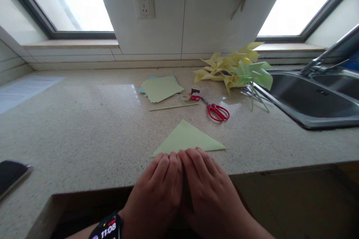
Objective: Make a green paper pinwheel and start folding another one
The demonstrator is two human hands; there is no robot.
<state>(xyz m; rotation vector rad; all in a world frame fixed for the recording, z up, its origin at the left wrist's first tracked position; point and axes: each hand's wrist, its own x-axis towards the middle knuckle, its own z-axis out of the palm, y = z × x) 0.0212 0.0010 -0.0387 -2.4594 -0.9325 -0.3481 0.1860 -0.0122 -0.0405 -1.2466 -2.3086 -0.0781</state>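
Note:
A pale green sheet of paper [186,138], folded into a triangle, lies on the counter with its long edge toward me. Side by side at the middle of that edge, my left hand [158,186] and my right hand [206,183] press on the paper with their fingers together and bent. The fingertips hide part of the edge, and the thumbs are out of sight. Beyond the triangle lie red-handled scissors [218,112], a thin green stick [174,107], a small red tape dispenser [195,95] and a stack of coloured paper sheets [162,89].
Several yellow paper pinwheels [220,68] and a green pinwheel [254,73] rest at the back right, beside the steel sink [308,121]. A dark phone-like object [12,175] and a printed sheet [25,89] lie at the left. The counter's front edge runs under my hands.

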